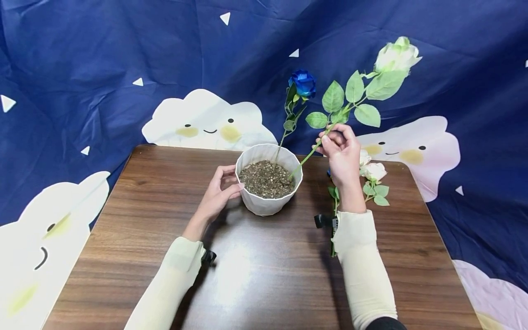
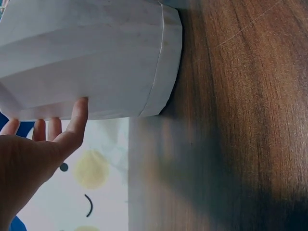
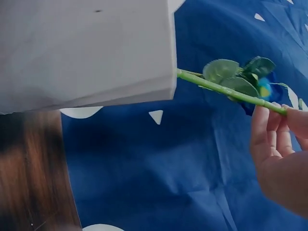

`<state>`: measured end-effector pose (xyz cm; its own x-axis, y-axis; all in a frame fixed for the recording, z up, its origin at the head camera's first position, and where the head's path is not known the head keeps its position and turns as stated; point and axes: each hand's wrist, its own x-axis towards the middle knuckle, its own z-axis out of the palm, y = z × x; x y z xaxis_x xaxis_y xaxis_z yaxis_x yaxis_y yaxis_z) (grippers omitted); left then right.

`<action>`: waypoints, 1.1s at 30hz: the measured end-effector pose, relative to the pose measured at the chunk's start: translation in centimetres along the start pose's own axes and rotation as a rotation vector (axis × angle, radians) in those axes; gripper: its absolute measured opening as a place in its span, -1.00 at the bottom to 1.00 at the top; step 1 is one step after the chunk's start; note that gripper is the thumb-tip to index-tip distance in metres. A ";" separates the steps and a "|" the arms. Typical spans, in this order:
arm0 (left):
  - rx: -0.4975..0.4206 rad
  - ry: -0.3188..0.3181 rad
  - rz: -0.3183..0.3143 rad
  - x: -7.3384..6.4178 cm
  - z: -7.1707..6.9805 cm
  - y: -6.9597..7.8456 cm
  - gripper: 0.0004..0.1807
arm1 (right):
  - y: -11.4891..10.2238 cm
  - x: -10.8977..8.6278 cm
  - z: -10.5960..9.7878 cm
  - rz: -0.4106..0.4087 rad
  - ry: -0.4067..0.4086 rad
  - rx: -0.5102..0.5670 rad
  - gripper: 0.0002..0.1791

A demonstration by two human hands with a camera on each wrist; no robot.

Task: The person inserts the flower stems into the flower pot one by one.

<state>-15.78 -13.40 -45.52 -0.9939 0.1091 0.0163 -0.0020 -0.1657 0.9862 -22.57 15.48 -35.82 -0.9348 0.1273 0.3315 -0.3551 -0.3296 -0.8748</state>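
Note:
A white ribbed flowerpot (image 1: 264, 204) filled with brown soil (image 1: 267, 179) stands on the table. My left hand (image 1: 217, 191) rests against its left side, thumb and fingertips touching the outer wall, as the left wrist view (image 2: 45, 149) also shows. With thumb and fingers my right hand (image 1: 343, 156) pinches the green stem of a white rose (image 1: 398, 56). This rose leans to the upper right, its stem's lower end at the soil near the pot's right inner wall. A blue rose (image 1: 303, 85) stands in the pot toward the back. The right wrist view shows the pinched stem (image 3: 226, 90) close up.
More roses lie on the table right of the pot, including white blooms (image 1: 374, 171), partly hidden behind my right forearm. Wrist straps (image 1: 326, 222) show on both sleeves. Behind the wooden table (image 1: 165, 197) hangs a blue cloth (image 1: 103, 55) with smiling clouds.

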 end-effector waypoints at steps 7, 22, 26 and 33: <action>-0.003 0.000 -0.013 -0.1 0.0 0.2 -0.33 | 1.3 0.1 0.8 -0.023 -0.029 -0.061 -0.68; -0.011 0.001 -0.009 0.0 0.1 0.1 -0.34 | 3.1 0.2 1.7 -0.119 -0.128 -0.201 -0.78; -0.008 0.003 -0.012 0.0 0.1 0.2 -0.33 | 3.4 0.1 1.9 -0.124 -0.159 -0.223 -0.78; -0.002 0.005 -0.014 0.0 0.1 0.1 -0.33 | 4.1 -0.2 2.1 -0.124 -0.210 -0.292 -0.80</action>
<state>-15.75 -13.33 -45.42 -0.9943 0.1068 0.0017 -0.0161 -0.1660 0.9860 -23.86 12.17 -38.72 -0.8754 -0.0550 0.4803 -0.4787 -0.0394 -0.8771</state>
